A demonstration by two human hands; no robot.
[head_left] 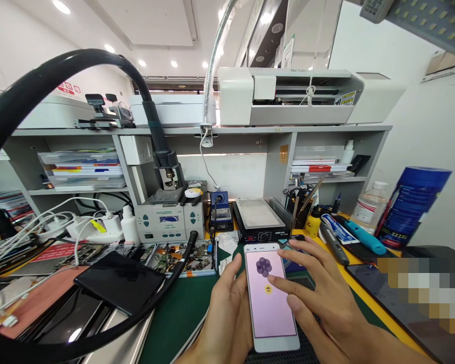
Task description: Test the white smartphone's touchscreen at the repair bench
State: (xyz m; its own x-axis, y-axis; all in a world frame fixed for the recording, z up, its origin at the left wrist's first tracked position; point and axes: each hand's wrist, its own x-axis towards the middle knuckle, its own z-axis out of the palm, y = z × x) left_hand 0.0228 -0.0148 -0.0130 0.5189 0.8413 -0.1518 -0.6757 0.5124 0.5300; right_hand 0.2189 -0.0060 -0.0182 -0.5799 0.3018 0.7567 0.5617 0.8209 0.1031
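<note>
A white smartphone [271, 313] is held upright at the lower middle of the head view, its screen lit pink with a dark flower shape and a small yellow icon. My left hand [229, 316] grips it along the left edge, thumb beside the frame. Over the right side of the screen, my right hand [322, 298] has its fingers spread. Its index fingertip is at the screen between the flower and the yellow icon; whether it touches I cannot tell. Beneath the phone lies a black textured mat [305, 283] on a green work surface [178, 318].
A thick black hose [147, 308] arches across the left side. Behind are a soldering station [170, 222], a tray of small parts [200, 258] and a flat heating plate [261, 215]. Dark tablets [119, 280] lie left; tools, a bottle [369, 205] and a blue can [413, 207] stand right.
</note>
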